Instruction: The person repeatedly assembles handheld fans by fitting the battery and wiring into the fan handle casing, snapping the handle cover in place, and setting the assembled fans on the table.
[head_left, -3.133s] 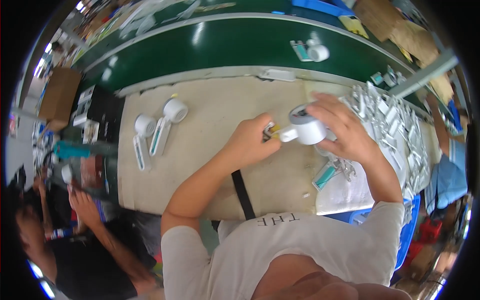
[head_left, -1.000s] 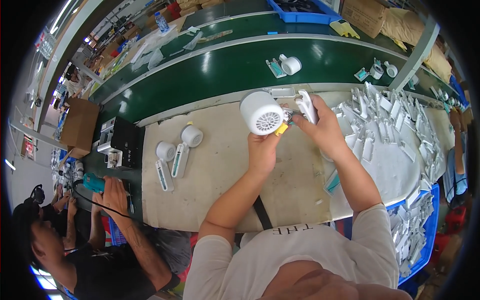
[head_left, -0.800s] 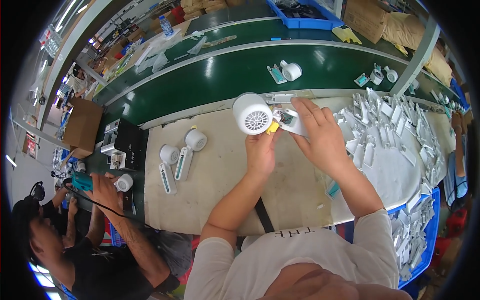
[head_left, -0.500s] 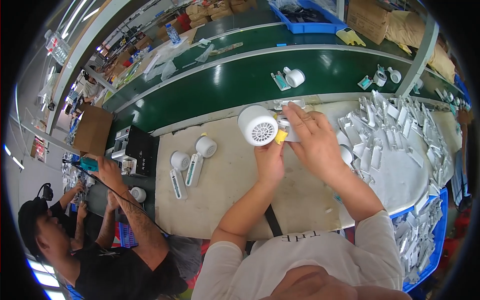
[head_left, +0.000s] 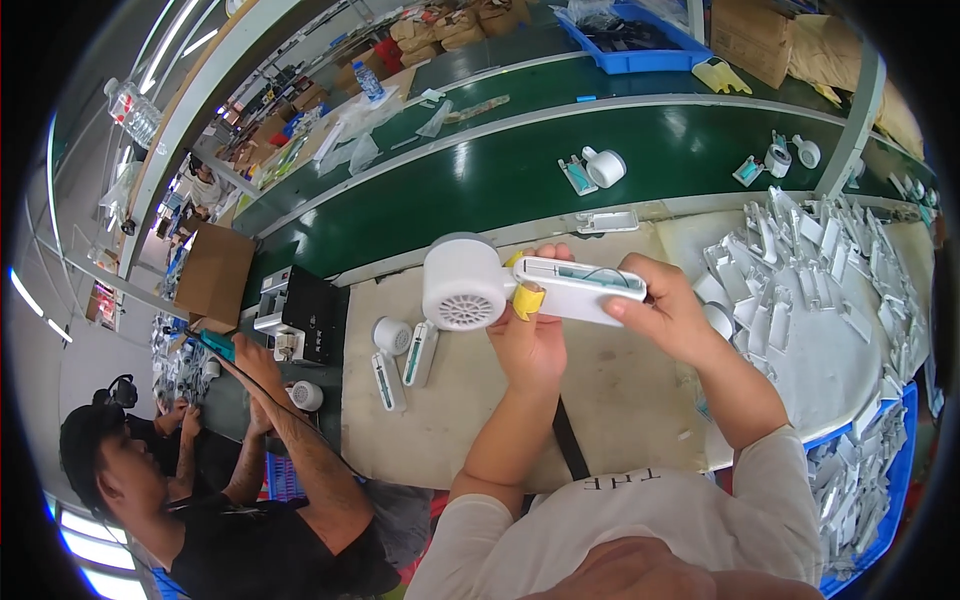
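Observation:
A white handheld appliance with a round grilled head [head_left: 465, 285] is held up in both my hands over the bench mat [head_left: 450, 440]. Its long white handle [head_left: 575, 300] points right, showing a teal strip and a thin wire in its open face. My left hand [head_left: 535, 340] grips the handle near the head, a yellow wrap on its thumb. Closed on the handle's far end is my right hand [head_left: 665, 310]. On the mat to the left lie two similar appliances; one grilled head [head_left: 391, 335] shows, the other is hidden behind the held one.
Loose white casings [head_left: 790, 270] pile up at the right, above a blue bin [head_left: 895, 500] of more. A single casing [head_left: 607, 222] lies by the green conveyor [head_left: 460, 170], which carries further appliances. At left, a co-worker [head_left: 200, 500] holds a teal tool [head_left: 217, 345] beside a black machine [head_left: 297, 315].
The appliance has turned, so its handle's open face now shows. My right hand has moved from beside the head to the handle's end. The whole view has shifted slightly.

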